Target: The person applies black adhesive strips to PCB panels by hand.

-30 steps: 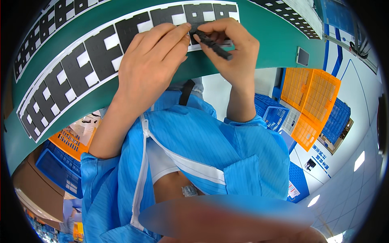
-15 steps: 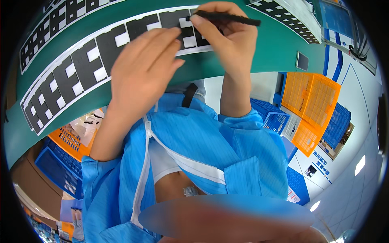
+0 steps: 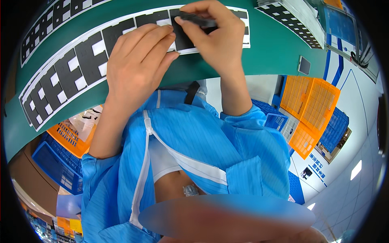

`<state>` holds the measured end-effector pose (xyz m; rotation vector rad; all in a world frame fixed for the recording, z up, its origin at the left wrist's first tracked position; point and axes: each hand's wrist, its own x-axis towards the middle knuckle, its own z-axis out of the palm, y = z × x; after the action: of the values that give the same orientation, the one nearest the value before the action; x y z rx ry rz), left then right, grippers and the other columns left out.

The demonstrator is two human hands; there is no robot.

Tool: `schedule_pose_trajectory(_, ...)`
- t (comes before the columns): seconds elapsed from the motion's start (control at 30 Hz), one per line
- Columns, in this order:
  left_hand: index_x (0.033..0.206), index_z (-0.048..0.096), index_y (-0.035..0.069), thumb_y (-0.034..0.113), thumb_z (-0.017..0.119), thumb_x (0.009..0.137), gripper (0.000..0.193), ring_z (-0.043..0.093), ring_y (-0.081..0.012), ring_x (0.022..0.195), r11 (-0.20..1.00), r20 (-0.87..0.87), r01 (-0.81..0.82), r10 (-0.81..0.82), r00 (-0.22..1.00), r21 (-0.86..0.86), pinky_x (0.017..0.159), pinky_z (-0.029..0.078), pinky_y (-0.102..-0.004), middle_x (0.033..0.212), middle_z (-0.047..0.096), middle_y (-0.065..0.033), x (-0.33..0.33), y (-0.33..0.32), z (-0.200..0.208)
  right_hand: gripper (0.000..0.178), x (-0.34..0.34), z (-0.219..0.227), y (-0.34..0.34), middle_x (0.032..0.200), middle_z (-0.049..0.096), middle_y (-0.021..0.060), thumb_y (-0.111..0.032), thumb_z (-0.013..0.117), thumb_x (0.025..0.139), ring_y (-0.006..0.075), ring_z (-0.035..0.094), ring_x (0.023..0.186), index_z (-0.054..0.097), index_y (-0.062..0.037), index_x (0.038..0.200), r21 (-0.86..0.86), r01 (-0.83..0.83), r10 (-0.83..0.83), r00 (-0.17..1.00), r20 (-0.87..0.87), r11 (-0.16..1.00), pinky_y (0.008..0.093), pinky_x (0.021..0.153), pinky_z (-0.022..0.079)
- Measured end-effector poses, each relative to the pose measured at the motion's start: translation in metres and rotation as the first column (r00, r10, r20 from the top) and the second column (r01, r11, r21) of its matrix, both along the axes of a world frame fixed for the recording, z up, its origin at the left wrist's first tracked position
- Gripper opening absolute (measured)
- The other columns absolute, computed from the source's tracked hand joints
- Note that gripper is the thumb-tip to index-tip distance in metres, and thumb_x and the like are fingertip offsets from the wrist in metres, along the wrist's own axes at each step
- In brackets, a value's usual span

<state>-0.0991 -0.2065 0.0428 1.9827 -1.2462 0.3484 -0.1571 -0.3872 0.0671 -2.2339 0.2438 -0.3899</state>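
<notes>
A long white-backed strip (image 3: 90,84) with a row of black panels and white cut-out squares lies across the green work surface. My left hand (image 3: 137,67) rests over it, palm down, its fingers stretched close together and the thumb apart, with nothing visible in the grip. To its right, my right hand (image 3: 223,42) pinches a slim black stick-like piece (image 3: 196,19) between thumb and fingers. One end of that piece is over a black panel (image 3: 184,38) between the hands. Motion blurs the piece, and its exact kind cannot be made out.
A second black-and-white strip (image 3: 48,22) lies at the far left. At the far right stands a stack of patterned sheets (image 3: 289,20). A small grey rectangular device (image 3: 304,65) is near the right edge. Orange crates (image 3: 312,105) and blue baskets (image 3: 58,166) stand below the table.
Both hands have shifted slightly left. The black piece has moved left with my right hand and now shows less of its length. More of the strip's right end is in sight.
</notes>
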Motion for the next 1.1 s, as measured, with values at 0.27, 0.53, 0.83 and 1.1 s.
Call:
schedule_pose_trajectory(0.27,0.104,0.074,0.002,0.015,0.083,0.075,0.033,0.066,-0.0248,0.111,1.000,-0.013,0.002,-0.002,1.000,-0.016,0.091,0.052,-0.0371,0.114,0.073,-0.0051,0.000,-0.001,-0.001,0.018,-0.023,0.005,-0.008,0.089,0.072,0.0028,-0.001,0.082,0.082,0.0086,0.067,0.078,0.073,-0.0005,0.098,0.503,0.030,-0.101,0.988,0.115,0.864,0.0224,0.072,0.055)
schedule_pose_trajectory(0.53,0.105,0.075,0.003,0.015,0.082,0.076,0.032,0.067,-0.0245,0.111,1.000,0.002,-0.010,0.010,1.000,-0.015,0.092,0.051,-0.0370,0.115,0.073,-0.0048,0.000,-0.001,-0.004,0.022,-0.029,-0.002,-0.007,0.093,0.075,0.0060,0.004,0.080,0.082,0.0113,0.071,0.085,0.073,0.0017,0.102,0.111,-0.117,0.109,0.991,0.081,0.987,0.0224,0.076,0.056)
schedule_pose_trajectory(0.83,0.105,0.074,0.002,0.015,0.083,0.076,0.033,0.067,-0.0254,0.111,1.000,0.019,-0.002,0.003,1.000,-0.029,0.092,0.052,-0.0368,0.115,0.073,-0.0052,0.000,0.002,0.000,0.020,-0.028,-0.008,-0.024,0.100,0.073,0.0102,0.006,0.072,0.089,0.0115,0.065,0.089,0.071,0.0031,0.109,0.728,-0.122,-0.230,0.902,0.364,0.674,0.0255,0.083,0.053)
schedule_pose_trajectory(1.1,0.106,0.075,0.002,0.008,0.082,0.077,0.031,0.069,-0.0285,0.106,0.994,-0.069,-0.110,0.111,0.991,0.027,0.086,0.056,-0.0367,0.115,0.073,-0.0081,0.018,0.040,0.011,0.018,0.009,0.011,0.022,0.090,0.068,-0.0007,0.000,0.077,0.089,0.0019,0.058,0.073,0.066,-0.0007,0.104,0.606,0.021,-0.053,0.998,0.036,0.796,0.0169,0.064,0.045)
